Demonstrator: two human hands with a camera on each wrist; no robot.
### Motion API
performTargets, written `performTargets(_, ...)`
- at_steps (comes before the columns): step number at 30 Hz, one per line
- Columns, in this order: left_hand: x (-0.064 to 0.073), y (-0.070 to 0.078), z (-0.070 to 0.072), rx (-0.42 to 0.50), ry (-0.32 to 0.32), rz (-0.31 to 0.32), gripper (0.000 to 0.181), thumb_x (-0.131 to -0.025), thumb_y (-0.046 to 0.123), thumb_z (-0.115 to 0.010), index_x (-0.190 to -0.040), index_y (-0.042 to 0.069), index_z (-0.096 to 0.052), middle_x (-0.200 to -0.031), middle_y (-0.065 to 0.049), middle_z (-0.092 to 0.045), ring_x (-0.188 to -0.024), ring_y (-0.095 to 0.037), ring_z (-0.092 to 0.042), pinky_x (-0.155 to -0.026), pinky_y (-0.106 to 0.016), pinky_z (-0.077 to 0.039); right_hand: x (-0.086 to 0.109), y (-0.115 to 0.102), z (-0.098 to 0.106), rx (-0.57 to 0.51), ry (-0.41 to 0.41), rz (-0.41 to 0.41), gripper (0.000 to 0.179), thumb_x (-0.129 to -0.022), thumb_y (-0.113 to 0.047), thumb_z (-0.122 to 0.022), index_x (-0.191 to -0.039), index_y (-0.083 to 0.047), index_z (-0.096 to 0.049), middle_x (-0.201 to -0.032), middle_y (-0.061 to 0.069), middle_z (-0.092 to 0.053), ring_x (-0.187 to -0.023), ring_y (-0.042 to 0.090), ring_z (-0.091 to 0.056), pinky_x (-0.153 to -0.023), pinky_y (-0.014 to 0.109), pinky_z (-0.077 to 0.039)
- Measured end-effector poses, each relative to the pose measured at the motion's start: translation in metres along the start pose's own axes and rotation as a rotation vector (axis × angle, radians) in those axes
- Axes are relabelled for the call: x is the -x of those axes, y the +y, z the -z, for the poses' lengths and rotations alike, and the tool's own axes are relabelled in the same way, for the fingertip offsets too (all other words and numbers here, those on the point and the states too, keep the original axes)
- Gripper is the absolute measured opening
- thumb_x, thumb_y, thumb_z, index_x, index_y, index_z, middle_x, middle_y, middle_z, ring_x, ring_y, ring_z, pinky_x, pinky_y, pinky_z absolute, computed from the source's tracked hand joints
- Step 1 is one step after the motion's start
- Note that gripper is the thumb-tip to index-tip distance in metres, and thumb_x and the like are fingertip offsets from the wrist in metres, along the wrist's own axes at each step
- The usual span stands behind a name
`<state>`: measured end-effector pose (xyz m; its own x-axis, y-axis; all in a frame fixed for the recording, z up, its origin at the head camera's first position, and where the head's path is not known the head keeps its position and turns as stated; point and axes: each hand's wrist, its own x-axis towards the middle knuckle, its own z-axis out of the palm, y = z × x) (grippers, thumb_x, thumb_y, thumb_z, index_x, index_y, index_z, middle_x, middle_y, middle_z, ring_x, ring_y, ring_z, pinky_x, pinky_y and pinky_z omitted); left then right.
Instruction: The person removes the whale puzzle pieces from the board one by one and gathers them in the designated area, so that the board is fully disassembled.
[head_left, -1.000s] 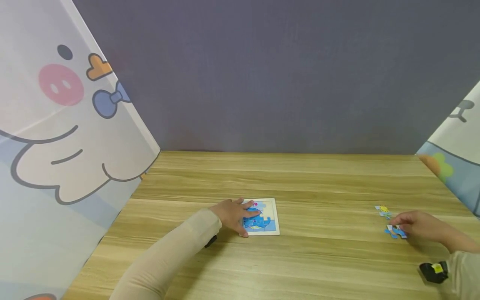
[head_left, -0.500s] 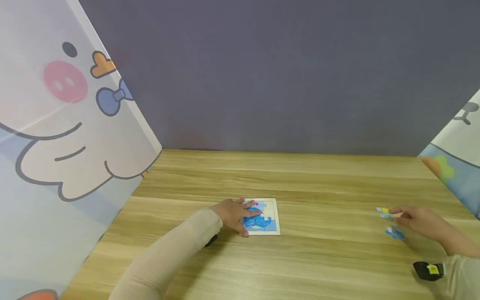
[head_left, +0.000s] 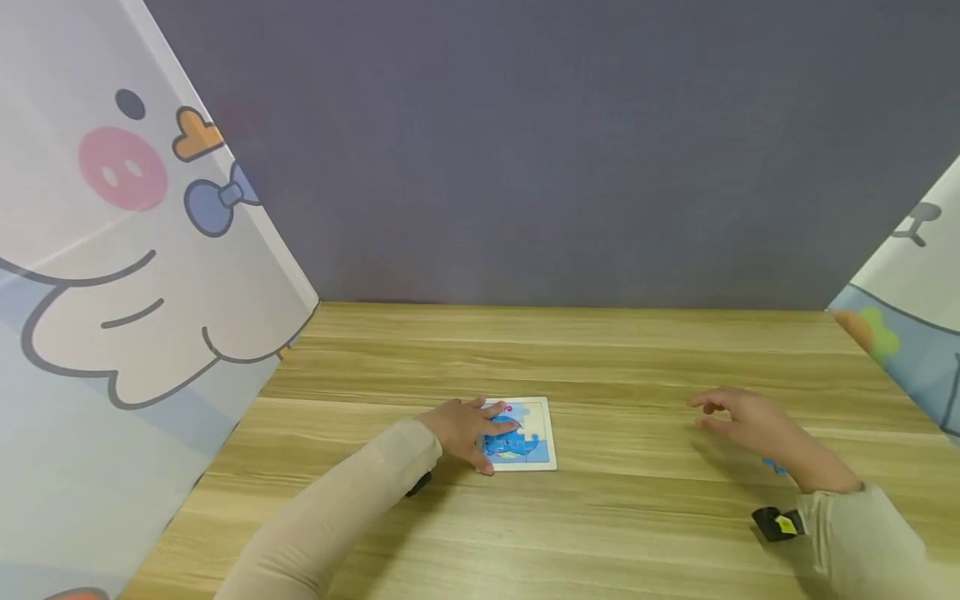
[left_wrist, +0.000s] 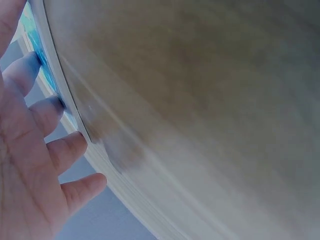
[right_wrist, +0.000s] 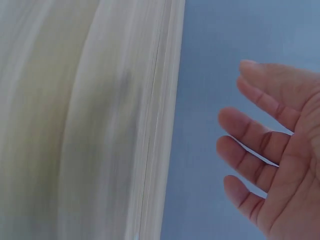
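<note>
Wooden table [head_left: 615, 533], framed puzzle [head_left: 534, 455] partly under left hand [head_left: 467, 432], right hand [head_left: 750, 422] apart.

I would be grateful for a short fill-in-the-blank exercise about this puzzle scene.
The square, mostly blue jigsaw puzzle has a ____ frame.
The bare hand resting on it is the person's ____ one.
In the head view, a partly hidden blue jigsaw piece lies to the puzzle's ____.

Missing words: white; left; right.
</note>
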<state>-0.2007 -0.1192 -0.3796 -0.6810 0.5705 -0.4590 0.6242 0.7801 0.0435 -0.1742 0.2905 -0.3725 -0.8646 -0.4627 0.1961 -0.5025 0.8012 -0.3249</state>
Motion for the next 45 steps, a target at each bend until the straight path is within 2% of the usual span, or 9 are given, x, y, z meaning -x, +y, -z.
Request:
performTargets(3,0.001,0.000,0.000,-0.004,0.002,-0.001,0.080,-0.082,0.056,-0.067,-0.150,0.037,-0.030,-0.158,0.005,-0.018,-0.143,-0.030,-0.021,-0.108,-0.050,-0.030,-0.013,-0.014,-0.006,-0.011,0.032,0.058,0.024,-0.080,-0.008,-0.075,-0.102,0.000,-0.069,-0.089,0.003,-0.066,-0.079,0.023,-0.062,-0.061,0.033,-0.049)
performTargets(8,0.002,0.001,0.001,-0.006,0.005,-0.003,0.080,-0.082,0.056,-0.066,-0.150,0.037,-0.030,-0.158,0.004,-0.018,-0.143,-0.029,-0.021,-0.108,-0.051,-0.031,-0.031,-0.033,-0.014,-0.027,0.036,0.156,0.023,-0.079,-0.007,-0.076,-0.100,-0.001,-0.070,-0.085,-0.001,-0.063,-0.076,0.019,-0.060,-0.060,0.030,-0.047)
performTargets(14,0.002,0.001,0.001,-0.008,-0.001,0.008,0.079,-0.082,0.056,-0.066,-0.150,0.037,-0.030,-0.158,0.005,-0.019,-0.143,-0.028,-0.022,-0.108,-0.050,-0.031,-0.048,-0.051,-0.022,-0.006,0.015,0.242,0.025,-0.079,-0.010,-0.077,-0.102,-0.002,-0.071,-0.085,0.002,-0.064,-0.074,0.018,-0.060,-0.062,0.032,-0.049)
performTargets(20,0.002,0.001,0.000,-0.007,-0.001,0.012,0.079,-0.082,0.056,-0.066,-0.150,0.037,-0.031,-0.158,0.004,-0.020,-0.143,-0.028,-0.022,-0.108,-0.050,-0.031,-0.058,-0.062,-0.032,0.010,-0.023,0.284,0.025,-0.077,-0.009,-0.078,-0.101,-0.003,-0.072,-0.090,0.004,-0.068,-0.078,0.018,-0.063,-0.066,0.032,-0.052)
performTargets(25,0.001,0.001,0.001,-0.021,0.003,0.005,0.079,-0.082,0.056,-0.065,-0.150,0.036,-0.030,-0.158,0.004,-0.019,-0.143,-0.029,-0.022,-0.108,-0.051,-0.031,-0.064,-0.071,-0.039,0.033,0.008,0.400,0.025,-0.074,-0.009,-0.080,-0.096,-0.003,-0.072,-0.093,0.008,-0.071,-0.081,0.022,-0.066,-0.070,0.036,-0.054)
performTargets(27,0.000,0.001,0.001,-0.033,0.006,0.003,0.079,-0.082,0.057,-0.065,-0.150,0.037,-0.030,-0.158,0.004,-0.019,-0.143,-0.030,-0.023,-0.107,-0.051,-0.032,-0.067,-0.075,-0.041,0.033,-0.003,0.427,0.023,-0.075,-0.009,-0.079,-0.096,-0.003,-0.073,-0.093,0.008,-0.071,-0.083,0.024,-0.067,-0.072,0.037,-0.055)
performTargets(35,-0.001,0.000,0.002,-0.050,0.007,0.006,0.079,-0.082,0.058,-0.065,-0.150,0.038,-0.029,-0.158,0.004,-0.019,-0.142,-0.029,-0.023,-0.107,-0.049,-0.034,-0.081,-0.093,-0.049,0.047,-0.103,0.452,0.018,-0.080,-0.014,-0.074,-0.097,-0.006,-0.073,-0.096,0.004,-0.070,-0.085,0.018,-0.066,-0.077,0.035,-0.053)
performTargets(45,0.000,0.000,0.002,-0.051,0.001,0.002,0.079,-0.082,0.058,-0.065,-0.150,0.037,-0.030,-0.158,0.004,-0.020,-0.142,-0.030,-0.025,-0.106,-0.050,-0.035,-0.093,-0.113,-0.058,0.083,-0.170,0.478,0.017,-0.079,-0.014,-0.075,-0.095,-0.008,-0.074,-0.094,0.000,-0.071,-0.083,0.012,-0.066,-0.076,0.033,-0.053)
